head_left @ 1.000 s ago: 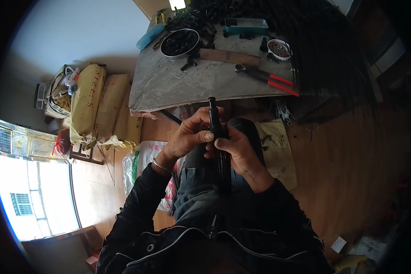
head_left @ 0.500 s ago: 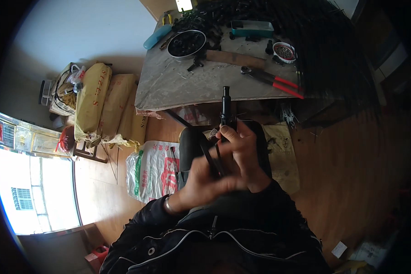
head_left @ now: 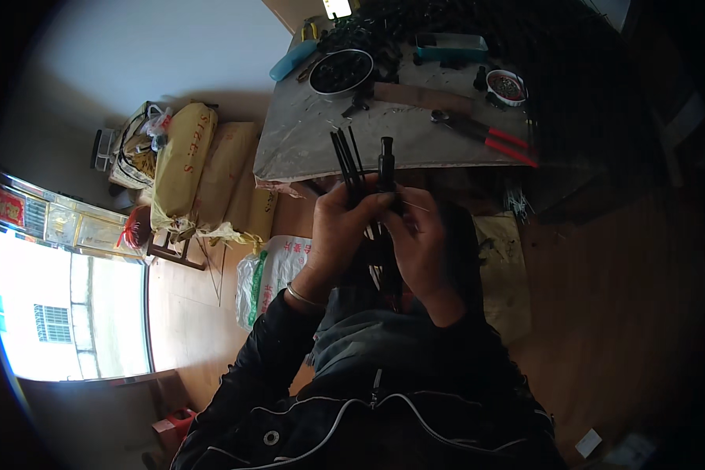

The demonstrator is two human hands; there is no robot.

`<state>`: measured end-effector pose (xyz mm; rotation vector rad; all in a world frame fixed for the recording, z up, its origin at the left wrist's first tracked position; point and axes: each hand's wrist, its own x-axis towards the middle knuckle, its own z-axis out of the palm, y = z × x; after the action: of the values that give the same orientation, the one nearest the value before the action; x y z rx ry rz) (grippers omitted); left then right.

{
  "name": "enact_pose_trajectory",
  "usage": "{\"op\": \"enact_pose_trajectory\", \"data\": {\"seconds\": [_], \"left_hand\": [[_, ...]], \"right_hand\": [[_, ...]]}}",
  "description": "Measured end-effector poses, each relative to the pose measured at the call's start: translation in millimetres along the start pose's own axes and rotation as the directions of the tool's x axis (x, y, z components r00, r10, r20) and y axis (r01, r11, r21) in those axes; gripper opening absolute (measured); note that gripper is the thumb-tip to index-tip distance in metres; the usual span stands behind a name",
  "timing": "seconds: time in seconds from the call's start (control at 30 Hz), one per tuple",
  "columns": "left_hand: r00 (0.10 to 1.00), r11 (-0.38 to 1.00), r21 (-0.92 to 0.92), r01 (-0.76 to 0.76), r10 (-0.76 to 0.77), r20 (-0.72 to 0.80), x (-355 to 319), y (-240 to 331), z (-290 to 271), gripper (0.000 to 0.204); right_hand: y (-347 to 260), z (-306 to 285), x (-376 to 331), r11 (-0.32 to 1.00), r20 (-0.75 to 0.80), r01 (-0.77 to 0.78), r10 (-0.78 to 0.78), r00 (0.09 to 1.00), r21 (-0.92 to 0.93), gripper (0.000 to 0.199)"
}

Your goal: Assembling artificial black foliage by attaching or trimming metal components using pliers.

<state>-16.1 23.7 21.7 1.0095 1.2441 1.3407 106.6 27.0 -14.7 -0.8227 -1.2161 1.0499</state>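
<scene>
Several thin black rods rise from my left hand, whose fingers are closed around them; their lower ends hang below the hands. Beside the rods stands a black stepped tube, upright, its base gripped by my right hand. The left thumb touches the tube near the right fingertips. A thin pale wire sticks out by the right fingers. Both hands are over my lap, just short of the table edge, and hide the tube's lower part.
On the grey table are red-handled pliers, a round bowl of black parts, a teal tray, a white dish of small pieces and piles of black rods. Yellow sacks stand at the left.
My left hand has come up from below, bringing the rods upright alongside the tube. My right hand still holds the tube. The whole view has shifted slightly.
</scene>
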Motion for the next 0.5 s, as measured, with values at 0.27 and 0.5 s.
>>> {"op": "enact_pose_trajectory", "data": {"seconds": [0.27, 0.5], "left_hand": [[0.997, 0.997, -0.001, -0.081, 0.081, -0.018, -11, -1, 3, 0.027], [0.980, 0.980, 0.069, -0.186, 0.191, -0.062, -19, -3, 10, 0.029]], "right_hand": [[2, -24, 7, 0.945, 0.191, -0.327, 0.321, 0.928, 0.001, 0.022], [16, -29, 15, 0.794, 0.417, -0.592, 0.496, 0.762, 0.137, 0.024]]}}
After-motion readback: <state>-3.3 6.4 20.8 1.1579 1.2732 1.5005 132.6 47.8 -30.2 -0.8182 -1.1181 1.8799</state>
